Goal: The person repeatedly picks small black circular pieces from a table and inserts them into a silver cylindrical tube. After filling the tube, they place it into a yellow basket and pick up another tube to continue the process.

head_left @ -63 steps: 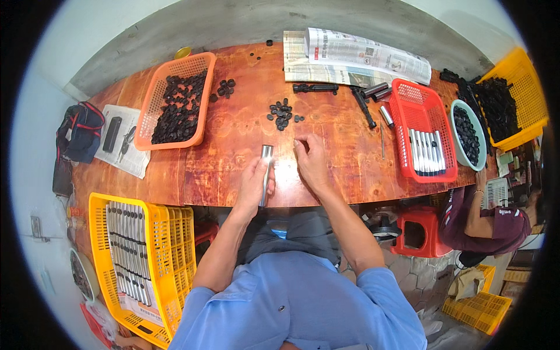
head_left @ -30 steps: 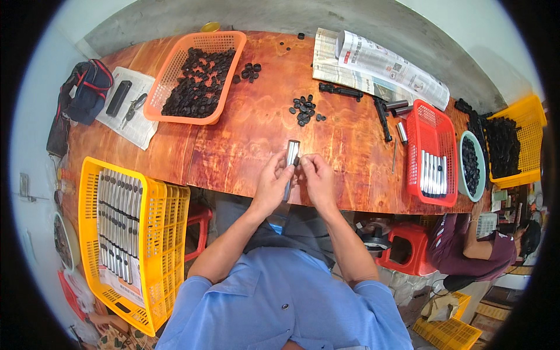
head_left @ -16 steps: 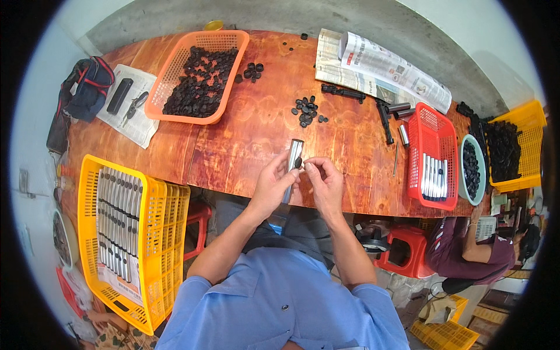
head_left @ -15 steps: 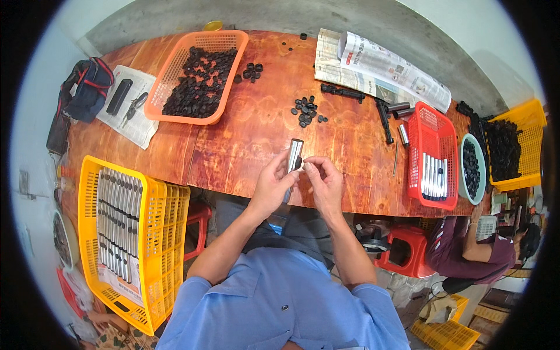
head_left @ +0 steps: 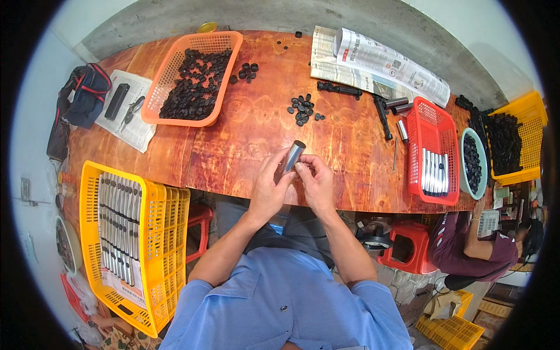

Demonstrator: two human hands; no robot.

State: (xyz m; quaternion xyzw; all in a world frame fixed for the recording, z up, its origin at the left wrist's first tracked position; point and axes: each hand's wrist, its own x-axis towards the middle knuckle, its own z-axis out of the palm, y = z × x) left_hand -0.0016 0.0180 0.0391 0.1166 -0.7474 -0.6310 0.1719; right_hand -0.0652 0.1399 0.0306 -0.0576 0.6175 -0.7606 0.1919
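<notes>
Tilted farther right than moments ago, the shiny metal tube (head_left: 293,156) slants away over your desk (head_left: 233,160), clasped by your left hand (head_left: 269,184); your right hand (head_left: 317,184) meets its right side, grip unclear.

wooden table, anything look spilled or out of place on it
A few small black pieces lie loose just right of the orange basket, apart from those inside, so perhaps spilled; nothing looks clearly damaged.
</notes>
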